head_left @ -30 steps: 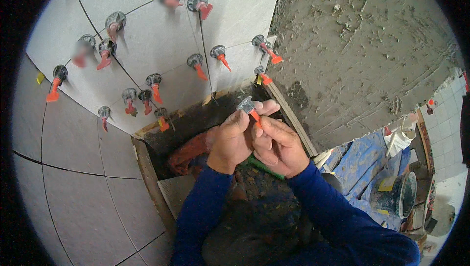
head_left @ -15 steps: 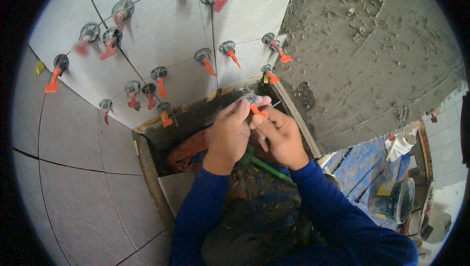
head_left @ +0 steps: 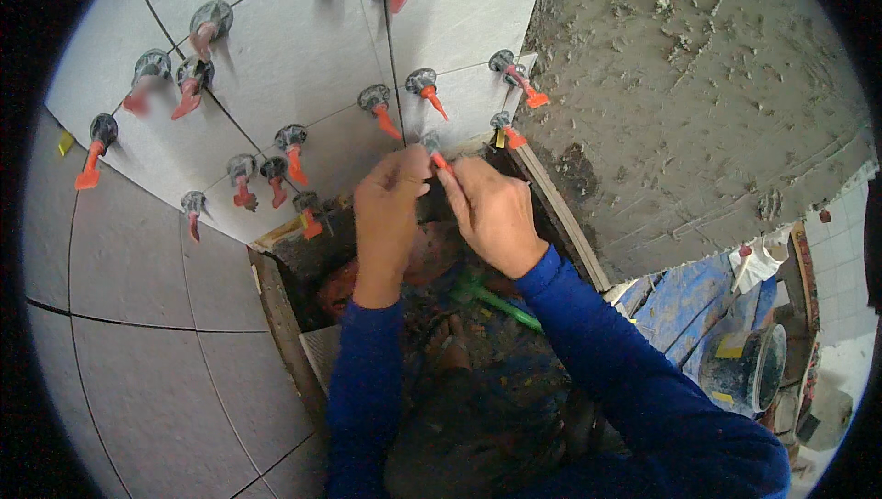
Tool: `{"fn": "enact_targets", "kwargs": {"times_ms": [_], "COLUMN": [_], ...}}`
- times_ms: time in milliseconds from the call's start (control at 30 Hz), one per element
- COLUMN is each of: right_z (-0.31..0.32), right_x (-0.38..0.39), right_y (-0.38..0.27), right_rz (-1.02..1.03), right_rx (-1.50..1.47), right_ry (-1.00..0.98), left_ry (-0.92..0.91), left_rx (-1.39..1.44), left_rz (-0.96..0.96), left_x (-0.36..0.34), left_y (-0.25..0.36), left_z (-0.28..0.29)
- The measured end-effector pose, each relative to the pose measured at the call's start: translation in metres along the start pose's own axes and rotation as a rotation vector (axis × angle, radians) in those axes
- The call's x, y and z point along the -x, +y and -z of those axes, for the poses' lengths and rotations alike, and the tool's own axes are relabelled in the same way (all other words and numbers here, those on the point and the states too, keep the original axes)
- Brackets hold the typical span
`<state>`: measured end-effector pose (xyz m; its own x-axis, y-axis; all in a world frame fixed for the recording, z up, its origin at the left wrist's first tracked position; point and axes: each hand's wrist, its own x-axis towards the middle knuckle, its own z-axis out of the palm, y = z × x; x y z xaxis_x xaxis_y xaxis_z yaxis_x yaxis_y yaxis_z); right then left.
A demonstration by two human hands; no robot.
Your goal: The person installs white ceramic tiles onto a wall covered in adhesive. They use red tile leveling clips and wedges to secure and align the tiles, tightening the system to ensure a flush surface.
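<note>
My right hand (head_left: 496, 209) grips the orange-red handle of a tile leveler (head_left: 439, 161), whose grey cap points at the lower edge of the pale wall tile (head_left: 478, 118). Close by on the left, my left hand (head_left: 390, 196) has its fingers curled together near the cap; what they pinch, if anything, is hidden. More tile levelers with grey caps and red handles stick out of the tile joints, among them one (head_left: 424, 85) just above my hands and another (head_left: 376, 104) to its left. Whether the held leveler touches the joint I cannot tell.
Rough grey mortar (head_left: 680, 113) covers the surface at the right. Darker grey tiles (head_left: 138, 379) lie at the left. Below my hands are a recess with a wooden strip (head_left: 565, 214), a green-handled tool (head_left: 501, 306), a blue sheet (head_left: 684, 306) and a dirty bucket (head_left: 744, 366).
Both hands have moved up and slightly left with the tile leveler, toward the lower edge of the wall tile. My left fingers have come off its cap and handle.
</note>
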<state>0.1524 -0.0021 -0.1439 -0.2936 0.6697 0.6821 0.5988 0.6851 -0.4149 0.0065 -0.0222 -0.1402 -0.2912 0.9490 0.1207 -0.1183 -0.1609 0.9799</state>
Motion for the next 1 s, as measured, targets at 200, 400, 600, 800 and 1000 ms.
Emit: {"fn": "enact_targets", "kwargs": {"times_ms": [200, 400, 600, 800, 1000], "right_z": [0.025, 0.027, -0.005, -0.007, -0.016], "right_x": [0.012, 0.003, -0.016, -0.022, -0.023], "right_y": [-0.018, -0.016, 0.000, -0.002, -0.009], "right_rz": [-0.480, -0.681, -0.145, -0.218, -0.166], "right_rx": [-1.021, -1.156, -0.107, -0.337, -0.188], "right_ry": [-0.268, -0.338, 0.016, -0.044, 0.018], "left_ry": [-0.316, -0.007, 0.465, 0.520, 0.517], "left_rx": [0.591, -0.025, -0.509, -0.770, -0.794], "left_rz": [0.131, -0.069, -0.447, -0.532, -0.596], "left_x": [0.016, 0.004, -0.024, -0.035, -0.035], "left_y": [-0.005, -0.006, -0.008, -0.012, -0.015], "left_z": [-0.005, 0.003, -0.001, -0.003, 0.001]}}
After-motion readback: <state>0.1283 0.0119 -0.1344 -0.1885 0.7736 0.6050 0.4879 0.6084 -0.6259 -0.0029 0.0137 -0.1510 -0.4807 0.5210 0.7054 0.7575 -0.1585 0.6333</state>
